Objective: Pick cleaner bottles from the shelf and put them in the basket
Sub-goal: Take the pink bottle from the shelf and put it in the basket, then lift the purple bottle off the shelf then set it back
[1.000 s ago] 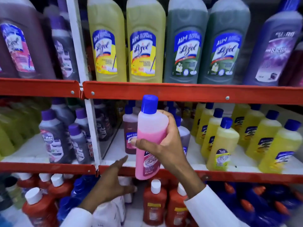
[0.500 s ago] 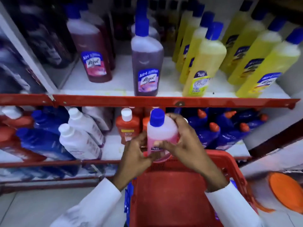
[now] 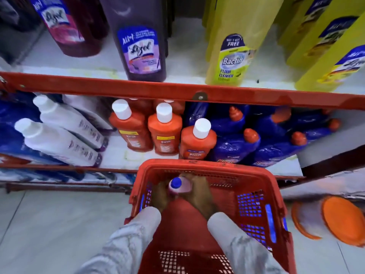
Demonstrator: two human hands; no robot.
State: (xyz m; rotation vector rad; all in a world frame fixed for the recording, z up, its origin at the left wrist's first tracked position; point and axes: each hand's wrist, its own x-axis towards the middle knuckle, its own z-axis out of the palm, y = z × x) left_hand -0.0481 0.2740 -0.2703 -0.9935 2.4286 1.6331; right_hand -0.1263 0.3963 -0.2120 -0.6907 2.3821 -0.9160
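Note:
A pink cleaner bottle (image 3: 182, 188) with a blue cap stands upright deep inside the red basket (image 3: 205, 167), near its far wall. My left hand (image 3: 160, 196) grips the bottle from the left and my right hand (image 3: 200, 194) from the right. Both white sleeves reach down into the basket. The lower part of the bottle is hidden by my hands.
Orange bottles (image 3: 165, 131) with white caps, white bottles (image 3: 59, 139) and blue bottles (image 3: 237, 143) fill the low shelf just behind the basket. A red shelf rail (image 3: 177, 91) carries purple (image 3: 142, 46) and yellow bottles (image 3: 231, 56) above. An orange-lidded object (image 3: 343, 220) lies on the floor at right.
Both hands have lowered the pink bottle from shelf height, past the basket rim, down to the basket's inside. The view has tilted downward.

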